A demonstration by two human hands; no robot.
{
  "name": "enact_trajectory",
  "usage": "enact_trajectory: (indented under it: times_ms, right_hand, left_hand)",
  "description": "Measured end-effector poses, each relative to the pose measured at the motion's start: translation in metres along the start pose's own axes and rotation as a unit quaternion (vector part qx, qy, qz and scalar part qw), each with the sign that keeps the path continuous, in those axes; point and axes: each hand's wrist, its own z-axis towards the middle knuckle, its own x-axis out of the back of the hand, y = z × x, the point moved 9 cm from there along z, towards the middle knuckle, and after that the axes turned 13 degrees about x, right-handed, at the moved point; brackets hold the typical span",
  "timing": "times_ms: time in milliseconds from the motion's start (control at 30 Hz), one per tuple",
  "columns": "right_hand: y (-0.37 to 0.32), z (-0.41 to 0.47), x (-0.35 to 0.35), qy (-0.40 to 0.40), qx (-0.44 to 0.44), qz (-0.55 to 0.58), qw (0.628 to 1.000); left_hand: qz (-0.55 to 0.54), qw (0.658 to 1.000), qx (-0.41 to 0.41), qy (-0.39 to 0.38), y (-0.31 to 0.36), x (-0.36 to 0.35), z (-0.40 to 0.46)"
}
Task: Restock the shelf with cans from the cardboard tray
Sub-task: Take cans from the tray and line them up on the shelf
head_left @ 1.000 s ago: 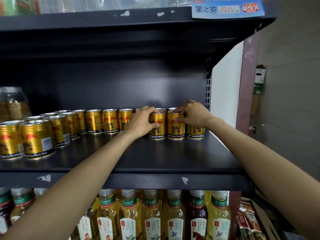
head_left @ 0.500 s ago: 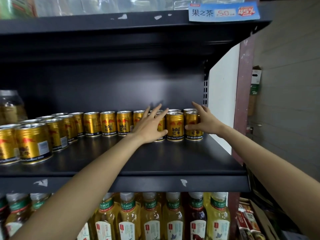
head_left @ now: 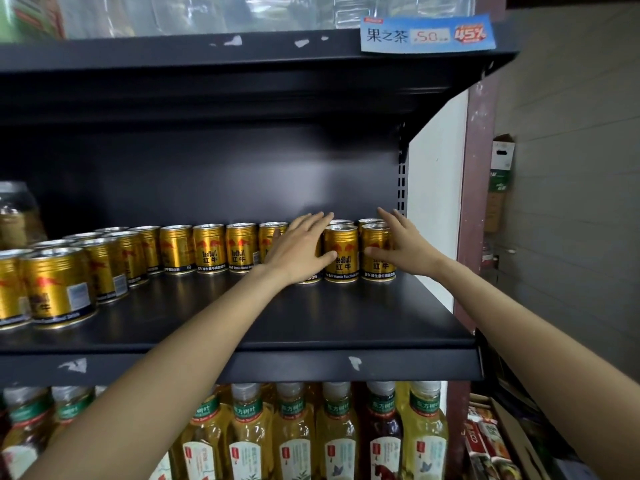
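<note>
Reached into a dark metal shelf (head_left: pixel 311 323), smooth and faintly glossy with chipped paint along its front lip. Left hand (head_left: pixel 299 249) spread flat, fingers straight, laid against a gold can mostly hidden behind it. Right hand (head_left: pixel 403 245) likewise open, fingers extended, thumb touching the rightmost front can (head_left: pixel 377 252). Between the two hands stood another short gold can (head_left: pixel 341 252), cylindrical, ribbed near the top, silver-lidded, red bull print on shiny metal. Stretched leftward along the back a row of cans (head_left: pixel 207 249), curving forward to nearer cans (head_left: pixel 57 285) at the left edge. Hung from the shelf above, a blue paper price tag (head_left: pixel 427 32). Below, plastic tea bottles (head_left: pixel 294 434) of amber liquid, green-collared and white-capped. Cardboard tray not in sight.
</note>
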Motion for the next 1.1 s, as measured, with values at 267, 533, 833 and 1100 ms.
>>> enact_trajectory:
  times_ms: [267, 533, 833, 1100]
  right_hand:
    - [-0.106, -0.086, 0.045, 0.190, 0.131, 0.033, 0.972]
    - [-0.211, -0.218, -0.030, 0.315, 0.176, 0.111, 0.926]
    - [-0.251, -0.335, -0.306, -0.095, 0.027, 0.199, 0.975]
    - [-0.288, -0.406, -0.468, -0.316, -0.026, 0.165, 0.934]
  left_hand:
    - [-0.117, 0.972, -0.071, 0.192, 0.018, 0.088, -0.111]
    - [-0.252, 0.903, -0.069, 0.340, -0.049, 0.097, -0.291]
    - [-0.131, 0.967, 0.203, -0.077, -0.239, -0.046, -0.464]
    - [-0.117, 0.886, 0.396, -0.210, -0.361, -0.119, -0.623]
